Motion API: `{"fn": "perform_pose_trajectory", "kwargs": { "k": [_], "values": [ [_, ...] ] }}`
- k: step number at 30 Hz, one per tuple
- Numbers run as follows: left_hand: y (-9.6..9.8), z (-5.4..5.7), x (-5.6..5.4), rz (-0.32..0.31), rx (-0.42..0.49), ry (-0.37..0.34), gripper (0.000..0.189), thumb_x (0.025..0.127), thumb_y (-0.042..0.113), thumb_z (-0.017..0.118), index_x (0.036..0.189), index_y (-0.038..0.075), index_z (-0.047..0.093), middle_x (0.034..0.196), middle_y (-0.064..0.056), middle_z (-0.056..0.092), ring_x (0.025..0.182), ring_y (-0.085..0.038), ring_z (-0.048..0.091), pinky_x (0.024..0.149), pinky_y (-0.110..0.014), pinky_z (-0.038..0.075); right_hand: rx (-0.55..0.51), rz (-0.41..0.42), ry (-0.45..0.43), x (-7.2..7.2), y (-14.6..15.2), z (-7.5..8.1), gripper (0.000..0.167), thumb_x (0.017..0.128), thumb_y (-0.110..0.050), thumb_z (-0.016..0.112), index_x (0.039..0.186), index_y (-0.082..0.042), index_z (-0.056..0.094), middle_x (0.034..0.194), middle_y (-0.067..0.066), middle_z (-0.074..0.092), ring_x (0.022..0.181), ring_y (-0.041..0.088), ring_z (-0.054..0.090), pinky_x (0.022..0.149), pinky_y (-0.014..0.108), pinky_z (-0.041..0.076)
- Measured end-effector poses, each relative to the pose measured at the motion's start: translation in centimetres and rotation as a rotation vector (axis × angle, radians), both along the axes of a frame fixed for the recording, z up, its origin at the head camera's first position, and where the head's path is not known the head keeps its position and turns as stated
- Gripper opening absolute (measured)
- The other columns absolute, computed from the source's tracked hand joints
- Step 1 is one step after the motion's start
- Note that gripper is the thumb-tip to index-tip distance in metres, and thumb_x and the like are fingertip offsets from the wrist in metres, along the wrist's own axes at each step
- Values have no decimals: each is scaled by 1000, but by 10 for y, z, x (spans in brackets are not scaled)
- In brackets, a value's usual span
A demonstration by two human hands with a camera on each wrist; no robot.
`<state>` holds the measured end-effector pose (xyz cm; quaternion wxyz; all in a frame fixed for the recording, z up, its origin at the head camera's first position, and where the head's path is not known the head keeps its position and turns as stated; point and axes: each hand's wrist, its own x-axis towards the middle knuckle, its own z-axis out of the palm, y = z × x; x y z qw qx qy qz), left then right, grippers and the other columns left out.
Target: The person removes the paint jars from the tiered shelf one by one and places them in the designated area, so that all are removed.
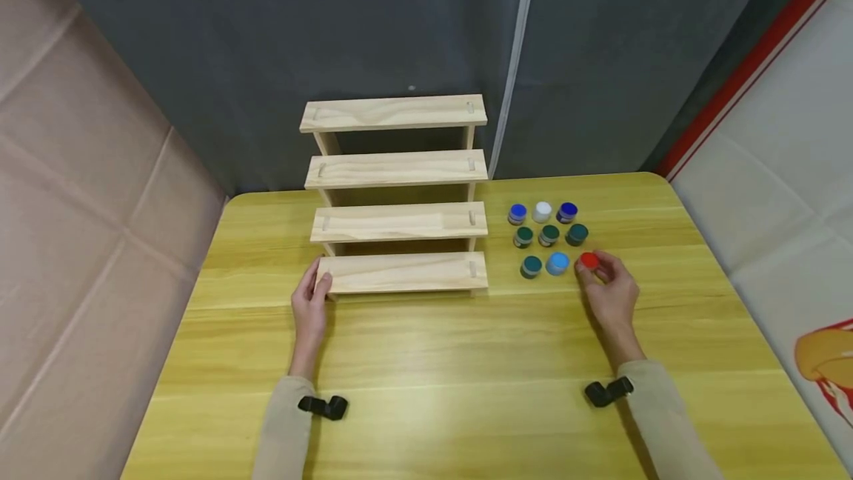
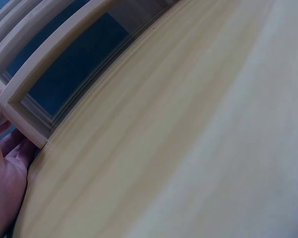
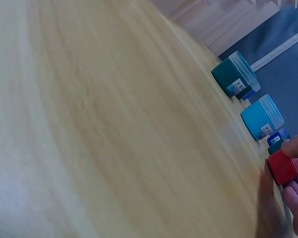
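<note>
A pale wooden rack of stepped shelves (image 1: 400, 222) stands at the back of the table. My left hand (image 1: 310, 302) grips the left end of its lowest shelf (image 1: 403, 273), thumb at the front; in the left wrist view part of that hand (image 2: 7, 173) shows beside the rack's corner (image 2: 27, 121). On the right, my right hand (image 1: 609, 293) pinches a red paint jar (image 1: 589, 261) between thumb and fingers. In the right wrist view the red jar (image 3: 283, 166) is at the table surface; whether it touches cannot be told. A light blue jar (image 1: 557, 264) stands just left of it.
Several more jars stand in rows right of the rack: dark green ones (image 1: 549, 235), blue ones (image 1: 517, 214) and a white one (image 1: 543, 211). A dark panel (image 1: 400, 21) rises behind the yellow wooden table (image 1: 426, 391); padded walls (image 1: 87, 243) flank it.
</note>
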<state>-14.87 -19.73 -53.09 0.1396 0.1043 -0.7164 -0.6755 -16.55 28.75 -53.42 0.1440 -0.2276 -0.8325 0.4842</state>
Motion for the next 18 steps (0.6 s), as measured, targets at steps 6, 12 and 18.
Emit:
{"fn": "perform_pose_trajectory", "kwargs": {
  "k": [6, 12, 18],
  "values": [
    [-7, -16, -5, 10, 21, 5, 46, 103, 10, 56, 147, -2, 49, 156, -19, 45, 151, -30, 33, 116, -14, 33, -3, 18, 28, -1, -4, -3, 46, 92, -22, 75, 133, -4, 63, 126, 16, 70, 108, 18, 67, 81, 2, 47],
    [-10, -34, -10, 31, 30, 5, 47, 103, 15, 57, 148, 2, 49, 155, -18, 46, 149, -28, 37, 113, -12, 35, 10, 26, 39, 1, -4, -5, 49, 92, -21, 75, 135, -3, 61, 128, 17, 69, 112, 26, 67, 89, 9, 51],
    [-6, -19, 1, -7, 34, -67, 55, 104, 13, 54, 154, -1, 35, 155, -24, 45, 139, -22, 50, 107, -15, 43, -14, 25, 72, 11, -9, 5, 52, 93, -23, 74, 138, -3, 58, 136, 17, 64, 123, 33, 61, 109, 43, 49]
  ]
}}
